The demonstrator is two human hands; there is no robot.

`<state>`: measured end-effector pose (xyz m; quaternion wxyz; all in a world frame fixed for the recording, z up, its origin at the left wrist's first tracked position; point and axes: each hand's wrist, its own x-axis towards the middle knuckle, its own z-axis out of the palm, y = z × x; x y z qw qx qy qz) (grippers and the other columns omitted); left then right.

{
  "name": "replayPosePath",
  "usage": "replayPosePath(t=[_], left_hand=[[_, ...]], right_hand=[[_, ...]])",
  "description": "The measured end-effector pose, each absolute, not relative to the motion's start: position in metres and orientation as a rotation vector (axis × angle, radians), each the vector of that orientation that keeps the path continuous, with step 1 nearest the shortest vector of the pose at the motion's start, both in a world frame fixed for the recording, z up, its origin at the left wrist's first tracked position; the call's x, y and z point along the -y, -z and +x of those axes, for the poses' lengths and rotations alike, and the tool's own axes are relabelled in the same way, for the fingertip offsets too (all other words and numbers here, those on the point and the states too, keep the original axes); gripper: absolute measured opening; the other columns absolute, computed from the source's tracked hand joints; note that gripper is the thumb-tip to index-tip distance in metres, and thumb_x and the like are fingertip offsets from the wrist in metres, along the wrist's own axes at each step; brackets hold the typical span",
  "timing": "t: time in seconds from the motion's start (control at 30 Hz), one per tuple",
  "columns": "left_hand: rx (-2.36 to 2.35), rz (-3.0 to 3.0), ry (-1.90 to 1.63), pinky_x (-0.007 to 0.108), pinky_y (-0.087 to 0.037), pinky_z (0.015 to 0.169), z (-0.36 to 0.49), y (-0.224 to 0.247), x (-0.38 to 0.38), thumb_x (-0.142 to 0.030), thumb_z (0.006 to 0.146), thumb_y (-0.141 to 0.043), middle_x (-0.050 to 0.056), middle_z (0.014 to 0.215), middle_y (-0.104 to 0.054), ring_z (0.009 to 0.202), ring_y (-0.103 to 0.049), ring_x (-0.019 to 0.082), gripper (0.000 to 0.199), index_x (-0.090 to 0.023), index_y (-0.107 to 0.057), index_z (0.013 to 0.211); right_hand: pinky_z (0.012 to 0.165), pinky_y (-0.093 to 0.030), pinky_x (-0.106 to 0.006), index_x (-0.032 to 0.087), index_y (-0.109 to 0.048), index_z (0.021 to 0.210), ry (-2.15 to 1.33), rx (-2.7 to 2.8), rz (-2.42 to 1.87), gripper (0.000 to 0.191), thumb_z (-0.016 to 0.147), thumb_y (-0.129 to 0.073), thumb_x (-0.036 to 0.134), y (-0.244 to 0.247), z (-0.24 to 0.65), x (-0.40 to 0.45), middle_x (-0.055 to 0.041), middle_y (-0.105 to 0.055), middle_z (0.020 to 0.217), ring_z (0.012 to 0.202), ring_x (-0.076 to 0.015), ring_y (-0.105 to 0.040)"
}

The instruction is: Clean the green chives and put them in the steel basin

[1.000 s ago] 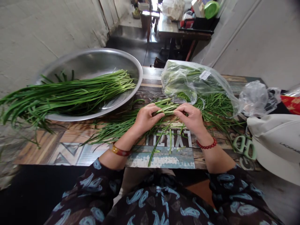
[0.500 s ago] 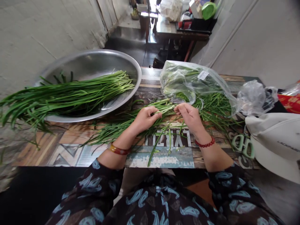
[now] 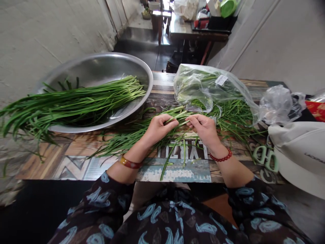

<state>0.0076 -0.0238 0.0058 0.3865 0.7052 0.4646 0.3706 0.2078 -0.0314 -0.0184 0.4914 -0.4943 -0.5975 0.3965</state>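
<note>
Long green chives (image 3: pixel 119 139) lie across the wooden table, their pale stem ends toward the middle. My left hand (image 3: pixel 161 128) is closed round a few stems, thumb against the curled fingers. Just to its right, my right hand (image 3: pixel 203 130) pinches the pale ends of the stems. Loose bits of leaf lie on the table (image 3: pixel 177 171) below both hands. On the left, a metal basin (image 3: pixel 101 64) holds a large bundle of chives (image 3: pixel 96 100), the leaves hanging over its rim. A clear plastic bag (image 3: pixel 215 84) partly covers more chives (image 3: pixel 233 113) at the right.
Green-handled scissors (image 3: pixel 266 158) lie at the right beside a pale cap (image 3: pixel 302 152). Crumpled clear plastic (image 3: pixel 279 103) and a red packet (image 3: pixel 316 109) are behind the cap. Farther back stands another table (image 3: pixel 185 30) with assorted items.
My right hand has shifted slightly left and down, and its fingers now pinch the stem ends. My left hand has moved slightly right, closer to it.
</note>
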Motion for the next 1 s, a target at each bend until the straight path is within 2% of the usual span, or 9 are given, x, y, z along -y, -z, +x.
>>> replayPosePath(t=[0.13,0.33,0.43,0.5,0.57,0.7,0.87,1.0], left_hand=[[-1.124,1.842,-0.867,0.024,-0.039,0.063,0.009,-0.006,0.024,-0.025,0.076,-0.068,0.0,0.068,-0.064,0.065,-0.054,0.011,0.013,-0.013,-0.074,0.075],[-1.092,1.791,-0.844,0.023,-0.039,0.063,0.01,-0.005,0.023,-0.025,0.078,-0.066,0.001,0.067,-0.063,0.066,-0.054,0.011,0.016,-0.012,-0.07,0.068],[-1.106,1.733,-0.826,0.023,-0.037,0.06,0.01,-0.007,0.023,-0.025,0.079,-0.064,-0.001,0.062,-0.06,0.061,-0.05,0.01,0.019,-0.012,-0.067,0.065],[-1.117,1.711,-0.821,0.022,-0.035,0.059,0.011,-0.007,0.024,-0.025,0.078,-0.064,-0.002,0.061,-0.059,0.06,-0.048,0.009,0.018,-0.012,-0.067,0.065],[-1.129,1.712,-0.817,0.022,-0.033,0.057,0.011,-0.007,0.024,-0.025,0.077,-0.065,-0.002,0.06,-0.058,0.058,-0.046,0.009,0.018,-0.012,-0.066,0.065],[-1.141,1.732,-0.81,0.023,-0.033,0.056,0.011,-0.005,0.024,-0.026,0.076,-0.066,-0.001,0.061,-0.058,0.058,-0.046,0.009,0.017,-0.011,-0.068,0.068],[-1.156,1.76,-0.818,0.023,-0.034,0.057,0.011,-0.003,0.023,-0.025,0.075,-0.065,-0.001,0.062,-0.058,0.06,-0.047,0.01,0.015,-0.012,-0.067,0.067],[-1.188,1.771,-0.826,0.023,-0.032,0.056,0.008,-0.004,0.023,-0.026,0.076,-0.063,-0.002,0.06,-0.054,0.058,-0.044,0.009,0.017,-0.012,-0.066,0.067]], right_hand=[[0.061,-0.053,-0.026,0.021,-0.075,0.083,-1.015,1.401,-1.208,0.034,0.088,-0.061,0.051,0.02,0.207,0.032,-0.0016,-0.073,0.072,0.063,-0.0132,-0.065],[0.058,-0.052,-0.026,0.02,-0.073,0.078,-1.036,1.328,-1.216,0.038,0.087,-0.06,0.055,0.023,0.209,0.033,-0.0018,-0.07,0.067,0.058,-0.0132,-0.062],[0.061,-0.054,-0.027,0.021,-0.072,0.088,-1.085,1.344,-1.185,0.038,0.088,-0.058,0.056,0.022,0.207,0.033,-0.0021,-0.071,0.074,0.063,-0.0135,-0.064],[0.065,-0.055,-0.027,0.022,-0.07,0.103,-1.122,1.398,-1.149,0.036,0.084,-0.066,0.052,0.021,0.203,0.034,-0.0011,-0.071,0.08,0.068,-0.0133,-0.064],[0.069,-0.055,-0.028,0.023,-0.065,0.115,-1.12,1.467,-1.115,0.043,0.079,-0.073,0.046,0.022,0.2,0.035,-0.0003,-0.07,0.083,0.072,-0.0136,-0.064],[0.074,-0.057,-0.032,0.024,-0.057,0.126,-1.018,1.587,-1.08,0.049,0.081,-0.07,0.038,0.023,0.196,0.037,-0.0025,-0.071,0.088,0.077,-0.0169,-0.067],[0.077,-0.058,-0.037,0.025,-0.052,0.132,-0.741,1.782,-1.166,0.051,0.083,-0.067,0.029,0.016,0.2,0.038,-0.0039,-0.072,0.09,0.076,-0.0195,-0.067],[0.075,-0.055,-0.033,0.025,-0.053,0.13,-0.481,1.871,-1.202,0.047,0.083,-0.06,0.02,0.01,0.208,0.036,-0.0016,-0.07,0.086,0.07,-0.0168,-0.062]])
